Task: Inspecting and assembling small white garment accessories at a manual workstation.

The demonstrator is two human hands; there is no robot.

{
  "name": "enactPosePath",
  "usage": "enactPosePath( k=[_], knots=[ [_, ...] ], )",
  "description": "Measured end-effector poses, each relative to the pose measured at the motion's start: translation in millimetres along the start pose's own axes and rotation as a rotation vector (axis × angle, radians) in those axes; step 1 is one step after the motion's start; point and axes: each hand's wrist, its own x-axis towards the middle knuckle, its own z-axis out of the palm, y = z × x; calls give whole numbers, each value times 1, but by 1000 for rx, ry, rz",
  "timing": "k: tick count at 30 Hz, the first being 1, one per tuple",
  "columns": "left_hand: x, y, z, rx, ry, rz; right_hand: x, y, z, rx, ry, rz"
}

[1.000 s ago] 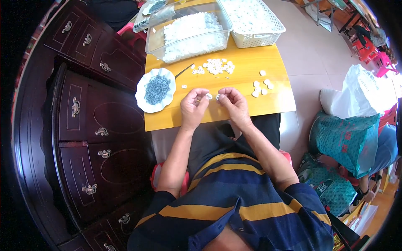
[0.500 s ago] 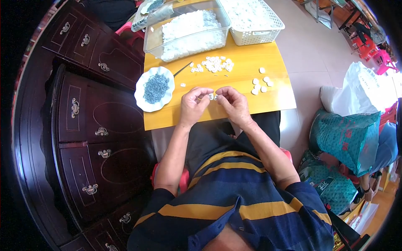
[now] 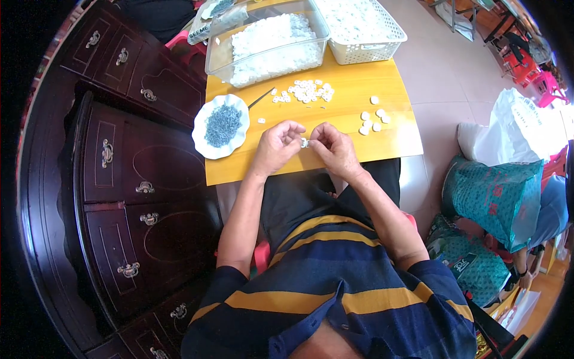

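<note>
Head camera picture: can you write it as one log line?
left hand + right hand: pinch small white piece | over yellow table | plate of grey bits on left

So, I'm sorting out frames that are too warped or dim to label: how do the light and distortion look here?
Head view: even daylight on the yellow table, only soft shadows and no harsh glare. Fisheye bends the dark cabinet toward the black rim. The left hand and right hand sit near the centre and are sharp, but the small white piece between them is too tiny to make out.
</note>
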Motion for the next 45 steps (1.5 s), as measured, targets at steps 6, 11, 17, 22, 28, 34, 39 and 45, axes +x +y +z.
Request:
enactPosePath(
  k=[6, 11, 17, 22, 28, 34, 39, 45],
  knots=[
    [0, 5, -1, -37, -46, -65, 1, 1, -1, 4, -27, 26],
    [3, 12, -1, -42, -80, -83, 2, 9, 0, 56, -24, 69],
    [3, 13, 1, -78, -46, -52, 5, 7, -2, 34, -104, 169],
    [0, 18, 11, 137, 92, 99, 8, 14, 1, 397, -43, 267],
    [-8, 33, 25, 606, 196, 374, 10, -7, 0, 717, -40, 429],
    [-4, 32, 27, 583, 212, 370, 12, 2, -3, 757, -62, 450],
    [-3, 29, 23, 551, 148, 344, 11, 3, -3, 836, -92, 470],
    [-3, 31, 24, 565, 158, 358, 11, 10, -1, 788, -73, 441]
  ],
)
